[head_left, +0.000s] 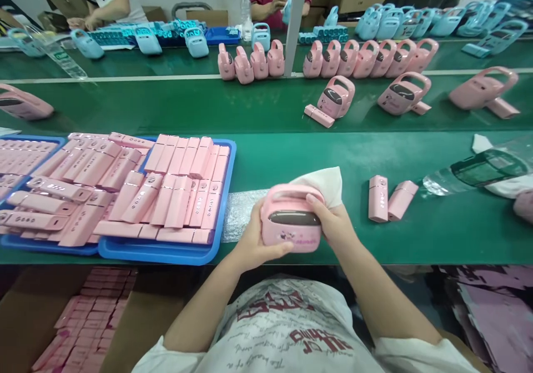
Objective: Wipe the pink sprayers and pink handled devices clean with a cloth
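Both hands hold a pink handled device [291,231] with a dark oval window and small printed figures on its front. It is upright, just above the front of the green bench. My left hand [254,237] grips its left side, thumb along the lower front. On the other side, my right hand [331,217] is closed on the right edge, its thumb by the handle. A white cloth [327,184] sticks out behind the device next to my right hand; whether fingers pinch it is hidden. Below it to the left lies a bubble-wrap sheet [244,209].
Blue trays [227,195] piled with pink bar-shaped pieces [179,198] stand at left. Two pink bars [378,198] and a plastic bottle [478,167] lie right. Pink handled devices [336,98] line the belt beyond. A post [295,26] rises there; co-workers sit opposite.
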A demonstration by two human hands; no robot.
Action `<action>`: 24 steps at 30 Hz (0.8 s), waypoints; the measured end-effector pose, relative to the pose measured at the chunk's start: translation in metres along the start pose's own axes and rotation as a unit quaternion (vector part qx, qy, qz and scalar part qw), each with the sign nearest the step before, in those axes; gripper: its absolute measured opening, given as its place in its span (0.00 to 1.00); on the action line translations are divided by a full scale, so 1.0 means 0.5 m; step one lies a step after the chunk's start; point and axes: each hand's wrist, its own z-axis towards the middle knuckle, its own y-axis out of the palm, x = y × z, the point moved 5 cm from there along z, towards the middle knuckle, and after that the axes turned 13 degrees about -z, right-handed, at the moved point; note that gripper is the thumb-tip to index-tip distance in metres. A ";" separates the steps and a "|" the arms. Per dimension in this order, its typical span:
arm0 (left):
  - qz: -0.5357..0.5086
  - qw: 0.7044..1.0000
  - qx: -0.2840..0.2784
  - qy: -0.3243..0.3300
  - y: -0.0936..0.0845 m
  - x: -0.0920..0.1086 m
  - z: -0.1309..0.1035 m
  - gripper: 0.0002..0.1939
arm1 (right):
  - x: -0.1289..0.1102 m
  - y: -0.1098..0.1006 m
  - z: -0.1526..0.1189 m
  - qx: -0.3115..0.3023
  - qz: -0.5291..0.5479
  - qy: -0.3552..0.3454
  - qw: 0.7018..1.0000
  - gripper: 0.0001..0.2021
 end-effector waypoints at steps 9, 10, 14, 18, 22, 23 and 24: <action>0.263 0.959 0.035 0.103 -0.006 -0.001 0.001 0.39 | -0.094 -0.030 0.092 -0.036 -0.269 -0.171 0.947 0.14; 0.305 0.942 0.045 0.128 -0.009 0.005 -0.003 0.36 | -0.101 -0.027 0.119 -0.036 -0.268 -0.160 0.949 0.15; 0.455 0.867 0.046 0.199 -0.011 0.023 -0.037 0.23 | -0.114 -0.007 0.268 0.008 -0.241 -0.047 0.969 0.13; 0.479 0.852 0.040 0.208 -0.012 0.013 -0.066 0.14 | -0.115 0.066 0.438 0.029 -0.198 0.033 0.979 0.13; 0.403 0.889 0.062 0.207 -0.021 0.011 -0.072 0.10 | -0.116 0.177 0.579 0.036 -0.199 0.040 0.979 0.14; 0.378 0.899 0.065 0.212 -0.024 0.017 -0.073 0.11 | -0.117 0.203 0.605 0.040 -0.204 0.040 0.977 0.14; 0.359 0.906 0.061 0.218 -0.028 0.026 -0.075 0.11 | -0.116 0.226 0.626 0.044 -0.210 0.039 0.976 0.14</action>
